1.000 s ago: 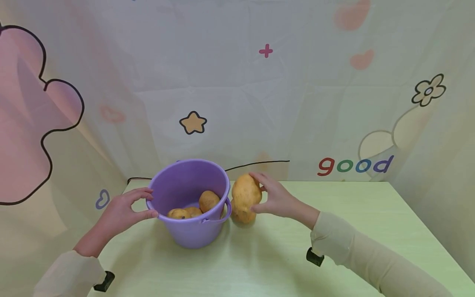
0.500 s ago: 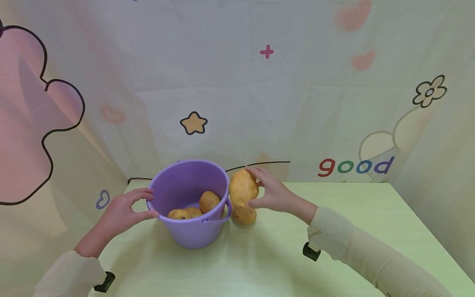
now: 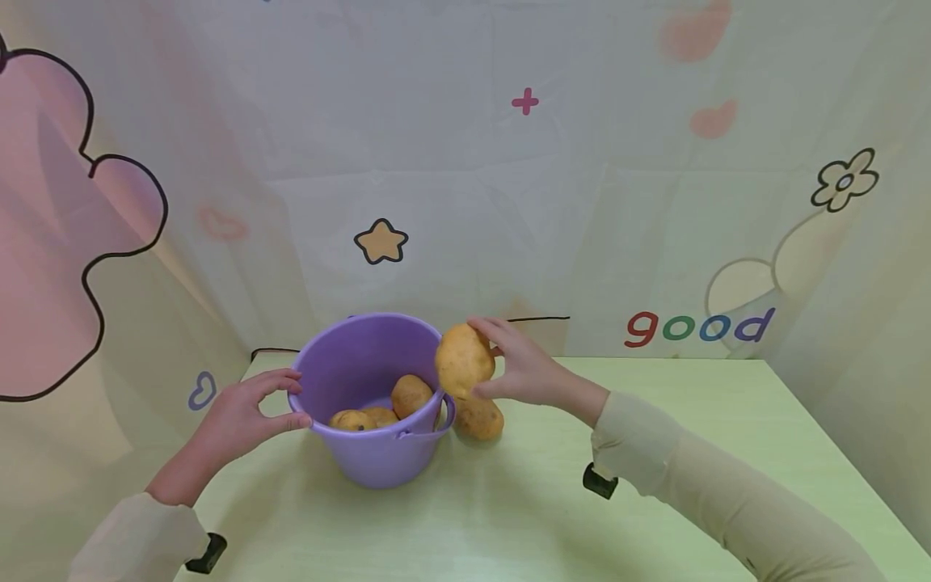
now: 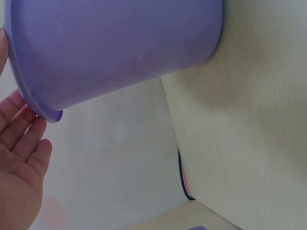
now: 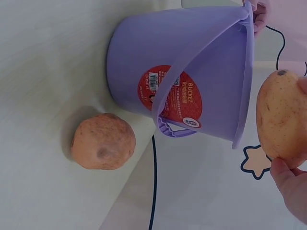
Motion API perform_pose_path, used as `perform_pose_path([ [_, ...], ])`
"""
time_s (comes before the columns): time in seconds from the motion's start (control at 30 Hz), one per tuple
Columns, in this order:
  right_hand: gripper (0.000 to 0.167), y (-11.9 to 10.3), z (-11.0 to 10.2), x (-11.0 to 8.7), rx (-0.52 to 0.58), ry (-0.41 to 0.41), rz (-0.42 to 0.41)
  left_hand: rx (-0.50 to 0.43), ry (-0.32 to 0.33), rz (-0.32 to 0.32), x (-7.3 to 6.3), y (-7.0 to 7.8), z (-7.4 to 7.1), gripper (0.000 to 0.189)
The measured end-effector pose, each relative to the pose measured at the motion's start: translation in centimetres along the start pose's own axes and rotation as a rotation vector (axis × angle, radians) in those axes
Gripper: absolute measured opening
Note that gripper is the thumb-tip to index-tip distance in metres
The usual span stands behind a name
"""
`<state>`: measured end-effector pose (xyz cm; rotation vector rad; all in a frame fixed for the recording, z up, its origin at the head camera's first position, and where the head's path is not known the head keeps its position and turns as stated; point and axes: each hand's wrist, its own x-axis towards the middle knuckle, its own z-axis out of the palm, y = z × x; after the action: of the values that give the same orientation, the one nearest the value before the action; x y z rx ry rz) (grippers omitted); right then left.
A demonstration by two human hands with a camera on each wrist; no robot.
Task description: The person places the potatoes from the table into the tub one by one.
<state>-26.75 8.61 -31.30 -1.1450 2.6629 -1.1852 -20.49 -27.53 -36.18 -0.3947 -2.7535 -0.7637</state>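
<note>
A purple bucket [image 3: 381,457] stands on the table with several potatoes [image 3: 410,396] inside. My left hand [image 3: 236,416] holds its rim on the left side; the left wrist view shows fingers [image 4: 29,139] and part of the thumb at the rim. With thumb and fingers my right hand [image 3: 527,368] grips a yellowish potato [image 3: 464,361], raised at the bucket's right rim. In the right wrist view that potato [image 5: 283,120] is apart from the bucket's mouth. Another potato [image 3: 480,419] lies on the table right beside the bucket.
The bucket's handle [image 3: 436,424] hangs down its right side, near a red label [image 5: 182,108]. Pale green table [image 3: 655,453] extends to the right and front. A printed curtain [image 3: 465,162] closes off the back.
My right hand has moved left and slightly up with its potato, toward the bucket's rim. More of the potato on the table shows now. The left hand and bucket have stayed put.
</note>
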Motion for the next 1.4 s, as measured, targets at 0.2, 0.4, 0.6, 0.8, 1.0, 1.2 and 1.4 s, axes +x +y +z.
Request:
perform_pose_path([
  [0.2,0.084,-0.4,0.0,0.7,-0.005,-0.018,0.032,0.0,0.004,0.002,0.0,-0.1,0.1,0.05],
  [0.4,0.083,-0.5,0.0,1.6,-0.015,-0.022,0.01,0.004,0.006,0.004,0.0,-0.1,0.1,0.05],
  [0.6,0.083,-0.8,0.2,2.2,-0.023,-0.025,0.016,0.008,0.009,0.01,0.0,-0.1,0.1,0.051],
  [0.8,0.084,-1.0,0.6,2.9,-0.004,-0.047,0.037,0.006,0.008,0.01,0.0,-0.2,0.2,0.051],
  [1.0,0.083,-1.0,1.0,3.7,0.002,-0.045,0.032,0.01,0.005,0.009,0.1,-0.5,0.3,0.052],
  [1.2,0.084,-0.8,1.7,4.4,0.016,-0.046,0.025,0.01,0.009,0.01,0.2,-0.4,0.3,0.051],
  [1.4,0.083,-0.8,2.1,4.8,0.008,-0.049,0.026,0.008,0.01,0.013,0.2,-0.4,0.2,0.051],
])
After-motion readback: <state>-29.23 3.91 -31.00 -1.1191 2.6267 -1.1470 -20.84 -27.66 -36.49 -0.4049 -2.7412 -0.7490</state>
